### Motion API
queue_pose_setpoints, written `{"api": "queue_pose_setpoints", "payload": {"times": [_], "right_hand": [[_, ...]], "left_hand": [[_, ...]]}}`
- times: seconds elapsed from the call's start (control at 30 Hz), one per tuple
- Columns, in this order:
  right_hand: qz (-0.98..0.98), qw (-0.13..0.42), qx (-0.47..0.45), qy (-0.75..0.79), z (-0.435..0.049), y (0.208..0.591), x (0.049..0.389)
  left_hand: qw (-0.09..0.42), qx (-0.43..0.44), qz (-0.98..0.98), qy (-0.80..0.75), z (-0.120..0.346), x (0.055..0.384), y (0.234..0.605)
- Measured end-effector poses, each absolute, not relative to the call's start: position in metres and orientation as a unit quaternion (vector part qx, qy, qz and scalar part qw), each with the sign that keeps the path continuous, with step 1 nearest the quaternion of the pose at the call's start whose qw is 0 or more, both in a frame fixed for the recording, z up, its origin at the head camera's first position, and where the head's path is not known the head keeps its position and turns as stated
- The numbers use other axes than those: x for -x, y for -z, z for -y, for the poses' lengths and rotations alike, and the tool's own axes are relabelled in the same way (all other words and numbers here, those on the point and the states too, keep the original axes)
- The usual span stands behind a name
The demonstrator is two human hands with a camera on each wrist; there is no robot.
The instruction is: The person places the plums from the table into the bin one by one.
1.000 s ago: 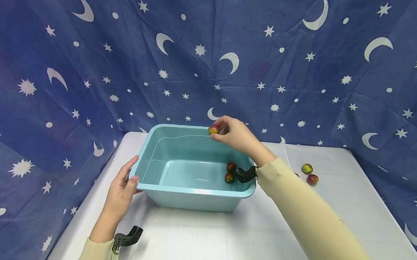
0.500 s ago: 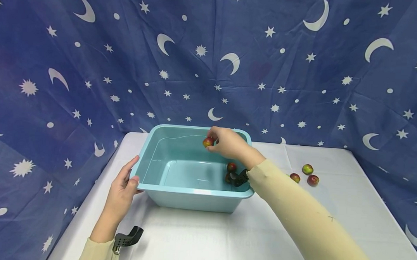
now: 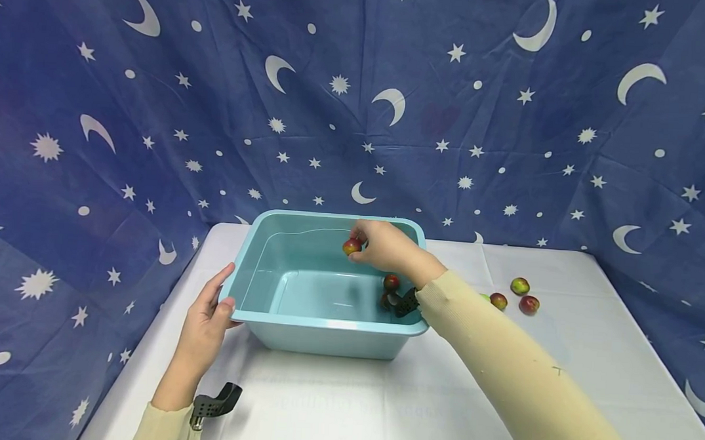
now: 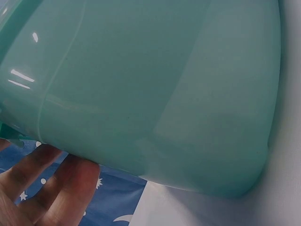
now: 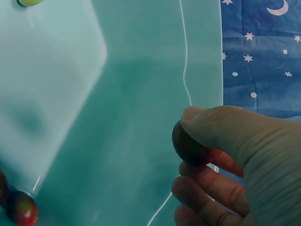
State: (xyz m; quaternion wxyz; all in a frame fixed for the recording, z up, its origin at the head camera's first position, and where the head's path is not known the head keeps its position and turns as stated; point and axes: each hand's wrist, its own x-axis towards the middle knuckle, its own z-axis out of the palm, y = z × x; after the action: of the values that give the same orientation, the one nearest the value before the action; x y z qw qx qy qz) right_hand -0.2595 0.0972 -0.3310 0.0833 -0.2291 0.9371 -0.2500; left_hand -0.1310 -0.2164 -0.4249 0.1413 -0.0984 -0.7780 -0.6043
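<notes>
My right hand (image 3: 387,248) pinches a red-and-yellow plum (image 3: 352,247) between thumb and fingers, inside the light-blue plastic basin (image 3: 324,323) near its back wall. The right wrist view shows this plum (image 5: 188,145) dark, under the thumb, apart from the basin floor. My left hand (image 3: 205,325) grips the basin's front left corner, its thumb on the rim. Fingers (image 4: 70,193) bend against the outer wall in the left wrist view. Two dark red plums, one behind (image 3: 392,283) the other, lie at the basin's right end, the front one partly covered by the wrist camera.
On the white tablecloth (image 3: 565,360), right of the basin, lie a green-yellow plum (image 3: 519,286), a red plum (image 3: 528,304) and another red one (image 3: 498,301); a green edge shows beside my sleeve. A blue curtain (image 3: 310,113) with moons and stars hangs behind.
My right hand has brought the plum from the back rim down and slightly left into the basin. The left hand and basin have stayed in place.
</notes>
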Motion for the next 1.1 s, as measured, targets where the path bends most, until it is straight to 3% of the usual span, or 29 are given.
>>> {"api": "queue_pose_setpoints", "payload": {"times": [0.67, 1.1], "right_hand": [[-0.896, 0.013, 0.196, 0.398, -0.156, 0.306, 0.252], [-0.895, -0.029, 0.132, 0.425, -0.225, 0.323, 0.239]], "left_hand": [[0.140, 0.095, 0.780, 0.602, 0.217, 0.131, 0.425], [0.135, 0.092, 0.781, 0.602, 0.217, 0.131, 0.425]]}}
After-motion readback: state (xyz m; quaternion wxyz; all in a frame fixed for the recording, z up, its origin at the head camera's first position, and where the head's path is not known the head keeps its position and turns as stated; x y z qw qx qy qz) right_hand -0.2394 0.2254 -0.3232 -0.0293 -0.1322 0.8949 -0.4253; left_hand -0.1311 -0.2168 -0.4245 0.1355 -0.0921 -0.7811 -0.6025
